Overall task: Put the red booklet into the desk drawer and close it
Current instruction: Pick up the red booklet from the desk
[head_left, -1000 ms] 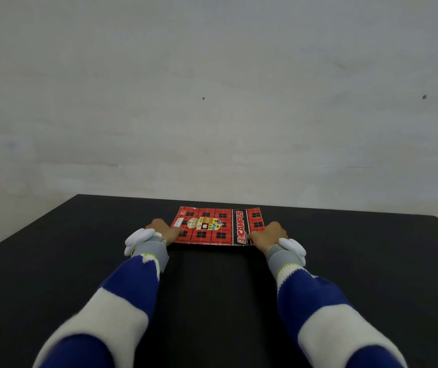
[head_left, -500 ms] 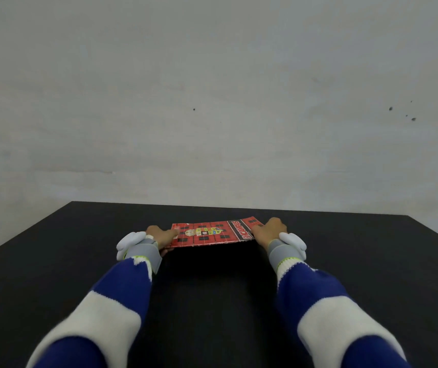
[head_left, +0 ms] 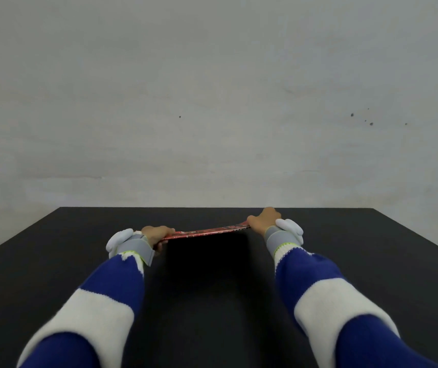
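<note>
The red booklet [head_left: 207, 231] hangs above the black desk [head_left: 53, 261], seen almost edge-on as a thin red strip, its right end a little higher than its left. My left hand [head_left: 156, 235] grips its left edge and my right hand [head_left: 263, 220] grips its right edge. Both wrists wear grey straps with white pads, and both sleeves are blue and white. No drawer shows in this view.
The black desk top stretches from the near edge of the view to a pale grey wall [head_left: 212, 102] behind its far edge. A dark shadow lies on the desk under the booklet.
Both hands have lifted the booklet off the desk. It lay flat with its cover showing a second ago; now it is raised and nearly edge-on, right side higher.
</note>
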`<control>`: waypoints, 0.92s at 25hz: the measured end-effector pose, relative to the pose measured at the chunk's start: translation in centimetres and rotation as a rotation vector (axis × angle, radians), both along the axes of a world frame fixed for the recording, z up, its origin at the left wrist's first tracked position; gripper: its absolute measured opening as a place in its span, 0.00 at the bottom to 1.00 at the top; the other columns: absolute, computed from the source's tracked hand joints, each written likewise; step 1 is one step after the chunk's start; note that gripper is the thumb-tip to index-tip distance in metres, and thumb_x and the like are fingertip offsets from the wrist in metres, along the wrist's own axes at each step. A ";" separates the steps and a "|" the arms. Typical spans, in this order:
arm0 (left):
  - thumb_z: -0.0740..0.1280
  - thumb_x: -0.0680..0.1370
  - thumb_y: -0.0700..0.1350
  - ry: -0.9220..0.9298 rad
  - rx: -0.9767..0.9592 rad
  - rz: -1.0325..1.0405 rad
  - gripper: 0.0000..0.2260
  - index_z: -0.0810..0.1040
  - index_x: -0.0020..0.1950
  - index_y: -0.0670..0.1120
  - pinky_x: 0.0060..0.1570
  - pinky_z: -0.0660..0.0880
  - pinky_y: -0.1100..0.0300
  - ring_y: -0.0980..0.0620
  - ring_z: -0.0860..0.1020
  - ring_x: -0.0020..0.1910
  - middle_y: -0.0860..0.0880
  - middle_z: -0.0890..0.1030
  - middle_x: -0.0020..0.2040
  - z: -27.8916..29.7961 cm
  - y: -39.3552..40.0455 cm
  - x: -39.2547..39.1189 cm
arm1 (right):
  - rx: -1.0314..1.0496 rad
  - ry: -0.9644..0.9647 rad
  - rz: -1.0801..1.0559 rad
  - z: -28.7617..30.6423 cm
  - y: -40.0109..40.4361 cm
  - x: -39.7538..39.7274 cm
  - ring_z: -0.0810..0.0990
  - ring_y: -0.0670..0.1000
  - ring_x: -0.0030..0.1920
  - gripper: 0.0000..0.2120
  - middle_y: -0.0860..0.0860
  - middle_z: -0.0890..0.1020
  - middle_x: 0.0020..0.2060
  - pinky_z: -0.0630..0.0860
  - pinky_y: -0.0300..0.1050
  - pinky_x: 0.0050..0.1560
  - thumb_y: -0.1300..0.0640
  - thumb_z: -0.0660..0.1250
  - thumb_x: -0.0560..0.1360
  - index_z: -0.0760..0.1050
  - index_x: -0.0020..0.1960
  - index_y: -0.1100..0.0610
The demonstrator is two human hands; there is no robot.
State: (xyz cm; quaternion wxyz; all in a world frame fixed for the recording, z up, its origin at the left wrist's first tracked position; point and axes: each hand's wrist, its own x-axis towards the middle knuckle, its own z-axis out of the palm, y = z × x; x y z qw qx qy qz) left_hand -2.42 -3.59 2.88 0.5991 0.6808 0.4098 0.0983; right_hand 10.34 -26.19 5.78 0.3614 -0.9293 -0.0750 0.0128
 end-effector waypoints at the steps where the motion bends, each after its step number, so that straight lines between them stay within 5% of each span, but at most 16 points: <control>1: 0.67 0.78 0.42 -0.018 -0.053 -0.024 0.13 0.71 0.34 0.41 0.13 0.60 0.77 0.60 0.64 0.08 0.49 0.72 0.19 0.1 -0.3 -0.1 | -0.006 -0.004 -0.003 0.3 -0.5 -0.3 0.78 0.57 0.41 0.14 0.56 0.80 0.44 0.71 0.43 0.39 0.53 0.65 0.72 0.74 0.51 0.62; 4: 0.62 0.80 0.41 -0.040 -0.210 -0.122 0.12 0.70 0.37 0.40 0.10 0.59 0.76 0.59 0.70 0.10 0.44 0.74 0.31 0.6 -1.6 -0.5 | -0.024 -0.020 -0.015 1.1 -1.7 -0.6 0.73 0.52 0.32 0.11 0.52 0.72 0.30 0.71 0.43 0.37 0.53 0.66 0.71 0.72 0.46 0.61; 7: 0.58 0.81 0.39 -0.031 -0.305 -0.221 0.11 0.71 0.39 0.39 0.10 0.60 0.75 0.57 0.71 0.10 0.39 0.82 0.29 1.0 -3.0 -0.7 | -0.045 -0.040 -0.027 1.8 -3.4 -1.1 0.71 0.50 0.29 0.11 0.52 0.72 0.29 0.71 0.42 0.36 0.52 0.66 0.70 0.71 0.43 0.60; 10: 0.56 0.82 0.39 -0.020 -0.390 -0.300 0.10 0.72 0.43 0.40 0.10 0.62 0.74 0.59 0.67 0.09 0.36 0.82 0.47 1.1 -3.9 -0.4 | -0.056 -0.050 -0.041 2.4 -5.0 -1.5 0.71 0.50 0.29 0.11 0.52 0.72 0.29 0.70 0.42 0.35 0.52 0.66 0.70 0.71 0.43 0.59; 13: 0.53 0.82 0.38 -0.025 -0.469 -0.364 0.11 0.73 0.46 0.37 0.10 0.63 0.74 0.60 0.67 0.10 0.36 0.78 0.56 1.3 -5.1 -0.1 | -0.069 -0.051 -0.058 2.9 -6.6 -1.9 0.71 0.51 0.30 0.10 0.52 0.73 0.29 0.69 0.41 0.33 0.52 0.65 0.70 0.71 0.42 0.59; 18: 0.50 0.81 0.37 -0.030 -0.566 -0.463 0.12 0.72 0.51 0.34 0.11 0.64 0.73 0.60 0.68 0.11 0.34 0.85 0.34 1.4 -8.1 0.3 | -0.063 -0.047 -0.116 3.5 -10.2 -2.6 0.74 0.52 0.31 0.09 0.52 0.75 0.29 0.71 0.41 0.37 0.53 0.64 0.70 0.72 0.42 0.60; 23: 0.49 0.81 0.37 -0.027 -0.617 -0.529 0.13 0.72 0.51 0.33 0.11 0.65 0.73 0.60 0.69 0.11 0.33 0.85 0.34 1.7 -11.3 1.0 | -0.080 -0.077 -0.191 4.1 -13.7 -3.5 0.76 0.55 0.36 0.09 0.53 0.76 0.30 0.71 0.42 0.38 0.54 0.63 0.71 0.71 0.42 0.60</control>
